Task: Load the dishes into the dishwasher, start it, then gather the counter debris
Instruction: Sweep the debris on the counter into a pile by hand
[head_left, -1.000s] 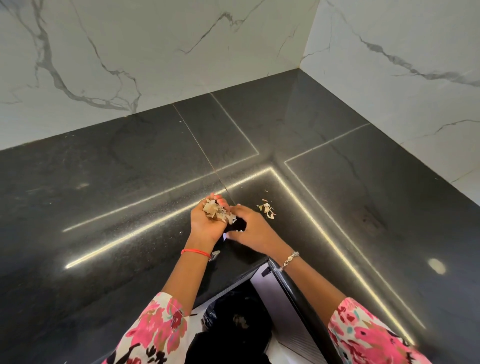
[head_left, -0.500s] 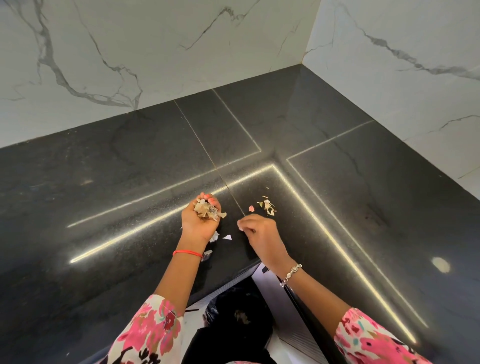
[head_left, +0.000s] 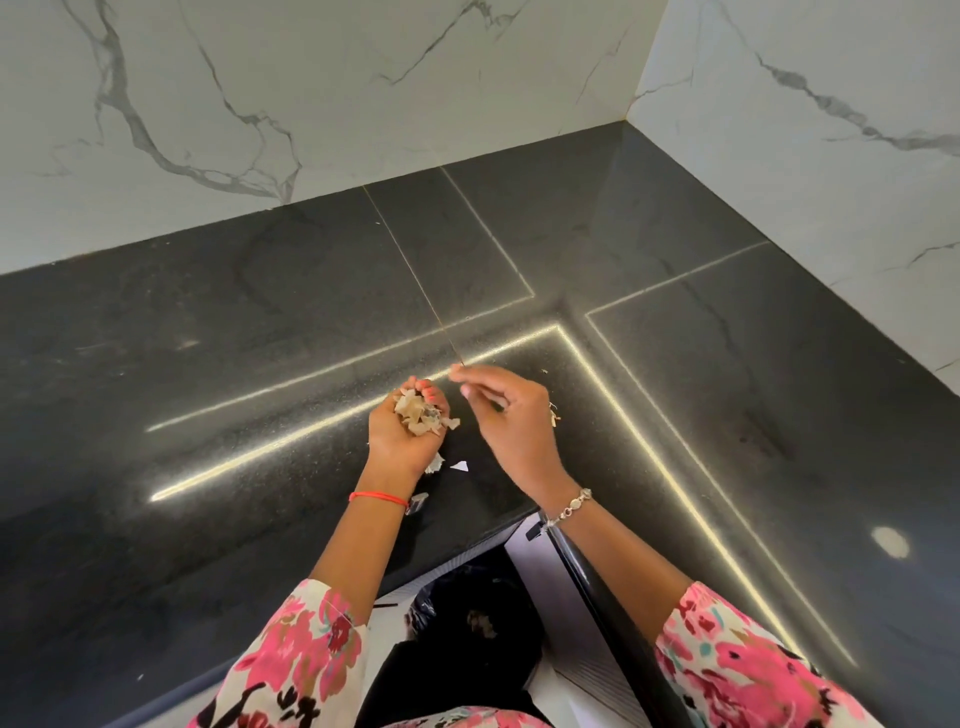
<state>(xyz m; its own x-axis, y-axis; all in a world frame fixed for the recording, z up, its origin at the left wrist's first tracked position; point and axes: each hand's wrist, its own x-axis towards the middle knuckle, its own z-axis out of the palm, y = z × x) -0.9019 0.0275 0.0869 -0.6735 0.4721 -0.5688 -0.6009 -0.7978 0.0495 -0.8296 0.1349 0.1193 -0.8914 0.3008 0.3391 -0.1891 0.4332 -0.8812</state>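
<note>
My left hand (head_left: 402, 439) curls round pale papery scraps (head_left: 420, 413) (palm up); my right hand (head_left: 514, 423), fingers (head_left: 475, 375) straight, reaches toward ten o'clock.

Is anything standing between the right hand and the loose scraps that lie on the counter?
Nothing visible does. The right hand hovers over the counter. Some loose scraps peek out at its right edge, and a white scrap lies near the left hand.

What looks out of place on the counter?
Pale bits lie loose on the black counter beside the wrist of the left hand, stray flecks right of the right hand. The left hand cups gathered debris.
</note>
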